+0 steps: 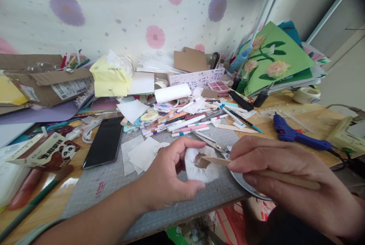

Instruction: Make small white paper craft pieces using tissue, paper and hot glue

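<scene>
My left hand (167,172) is closed around a white, rough-textured piece (209,174), with the thumb below and the fingers above. An opening in that piece faces me and shows a brown inside. In my right hand (302,195) is a flat wooden stick (215,160), gripped between thumb and fingers. The stick's tip reaches the opening; whether it presses on the inner wall I cannot tell. Behind the hands lie scissors (212,143), their handles partly hidden. Under my right hand the rim of a metal dish (251,190) shows.
White paper squares (144,155) and a black phone (104,142) lie left on the grey cutting mat (99,191). Pens and markers (188,121) are heaped behind. A blue glue gun (299,134) with its cord lies right. A long brush (37,203) lies at the left edge.
</scene>
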Available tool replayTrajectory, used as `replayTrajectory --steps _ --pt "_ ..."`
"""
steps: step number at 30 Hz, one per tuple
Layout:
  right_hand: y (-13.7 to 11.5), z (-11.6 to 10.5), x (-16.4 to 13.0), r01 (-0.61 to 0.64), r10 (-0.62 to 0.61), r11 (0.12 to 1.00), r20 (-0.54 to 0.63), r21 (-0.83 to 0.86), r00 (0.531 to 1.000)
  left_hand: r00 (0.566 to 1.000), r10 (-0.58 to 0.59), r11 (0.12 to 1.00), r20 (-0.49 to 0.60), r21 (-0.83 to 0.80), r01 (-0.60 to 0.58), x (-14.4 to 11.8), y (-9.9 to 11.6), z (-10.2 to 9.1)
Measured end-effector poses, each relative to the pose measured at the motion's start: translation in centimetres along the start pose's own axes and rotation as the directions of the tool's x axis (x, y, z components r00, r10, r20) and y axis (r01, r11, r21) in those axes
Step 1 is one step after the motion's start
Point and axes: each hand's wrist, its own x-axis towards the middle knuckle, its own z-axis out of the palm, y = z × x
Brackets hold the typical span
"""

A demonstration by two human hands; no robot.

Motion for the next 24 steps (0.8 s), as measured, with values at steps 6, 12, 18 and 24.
replayTrajectory --steps 6,12,18,24 --pt "0.16 -0.16 -0.19 -0.005 0.003 0.999 0.056 0.033 0.998 1.0 0.005 1.0 0.006 0.009 -0.005 0.04 0.06 -0.05" --pt "0.09 -0.47 -0.75 -0.072 0.072 0.997 -0.061 0.007 0.996 1.0 -0.024 0.999 0.001 0.028 0.024 -0.02 0.03 -0.1" --pt "-0.16 -0.05 -0.07 -0.04 0.038 0.994 0.026 0.102 0.999 1.0 -0.006 1.0 0.004 0.011 0.006 0.0 0.14 0.0" --pt "0.42 -0.07 -0.27 -0.081 0.085 0.994 -0.042 0.071 0.996 1.0 -0.008 1.0 -0.016 0.015 0.009 -0.05 0.22 0.09"
